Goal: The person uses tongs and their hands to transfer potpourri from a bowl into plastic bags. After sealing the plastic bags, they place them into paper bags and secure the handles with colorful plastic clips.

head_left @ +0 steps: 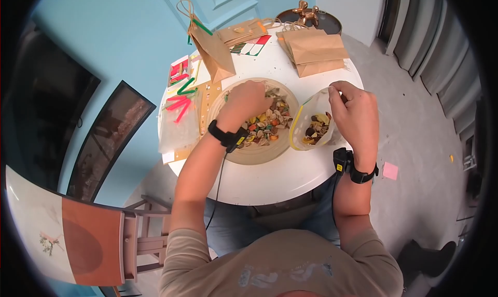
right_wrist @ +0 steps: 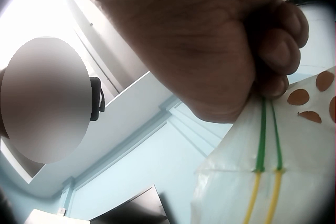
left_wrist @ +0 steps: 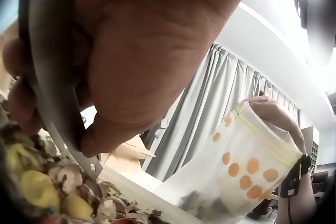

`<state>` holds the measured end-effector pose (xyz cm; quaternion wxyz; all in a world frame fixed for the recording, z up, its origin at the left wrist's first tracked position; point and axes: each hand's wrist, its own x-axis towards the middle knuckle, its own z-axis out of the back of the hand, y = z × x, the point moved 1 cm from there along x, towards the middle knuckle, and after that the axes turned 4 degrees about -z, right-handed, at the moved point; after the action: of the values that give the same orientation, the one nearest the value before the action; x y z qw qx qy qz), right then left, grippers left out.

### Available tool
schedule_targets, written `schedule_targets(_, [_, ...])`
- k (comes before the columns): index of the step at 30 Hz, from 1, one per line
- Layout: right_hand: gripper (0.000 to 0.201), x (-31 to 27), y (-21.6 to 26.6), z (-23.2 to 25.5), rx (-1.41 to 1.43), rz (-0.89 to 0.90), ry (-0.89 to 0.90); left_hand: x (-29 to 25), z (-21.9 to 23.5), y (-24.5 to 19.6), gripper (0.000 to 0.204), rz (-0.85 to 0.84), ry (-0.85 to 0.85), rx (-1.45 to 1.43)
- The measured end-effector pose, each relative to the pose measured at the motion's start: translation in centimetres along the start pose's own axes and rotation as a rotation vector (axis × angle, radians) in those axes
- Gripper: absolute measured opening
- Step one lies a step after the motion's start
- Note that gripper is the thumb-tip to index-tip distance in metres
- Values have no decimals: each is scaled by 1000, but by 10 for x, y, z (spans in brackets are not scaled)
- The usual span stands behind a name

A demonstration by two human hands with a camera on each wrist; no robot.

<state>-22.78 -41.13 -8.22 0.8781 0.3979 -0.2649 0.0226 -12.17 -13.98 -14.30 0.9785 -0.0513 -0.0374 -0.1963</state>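
My left hand (head_left: pixel 246 102) is down in a wide, cream-coloured bowl (head_left: pixel 259 157) of mixed dried petals and potpourri (head_left: pixel 271 124). In the left wrist view its fingers and thumb grip a long, flat, grey curved handle (left_wrist: pixel 52 71), whose squared lower end meets the petals; what tool it belongs to I cannot tell. My right hand (head_left: pixel 355 110) pinches the top edge of a translucent zip bag (head_left: pixel 296 133) beside the bowl. Orange dots mark the bag's side, its mouth gapes toward me, and some potpourri (head_left: pixel 316 128) lies inside. Green and yellow zip lines run below the right fingers.
A standing brown paper bag (head_left: pixel 215 58) is behind the bowl, with folded paper bags (head_left: pixel 316 50) at the back right. Red and green strips (head_left: pixel 179 102) and clear pouches (head_left: pixel 176 128) lie at the left of the round white table (head_left: pixel 270 185). A dark tray (head_left: pixel 329 24) stands beyond.
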Motion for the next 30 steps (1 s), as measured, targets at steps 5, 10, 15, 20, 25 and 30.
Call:
schedule_targets(5, [20,-1,-1,-5,46,3,28,-53,41,26,47,122,10,88])
schedule_targets(10, [20,-1,0,-5,20,29,22,-104,69,37,45,250,-28,-58])
schedule_targets(15, [20,-2,4,-7,0,32,29,-147,57,55,43,305,-98,-168])
schedule_targets(20, [20,-2,10,-6,-33,30,57,-170,42,55,43,380,-23,-377])
schedule_targets(25, [20,-5,14,-11,-32,79,30,-164,29,43,41,328,-12,-302])
schedule_targets(30, [20,-6,17,-12,-28,82,45,-155,26,35,38,306,-20,-241])
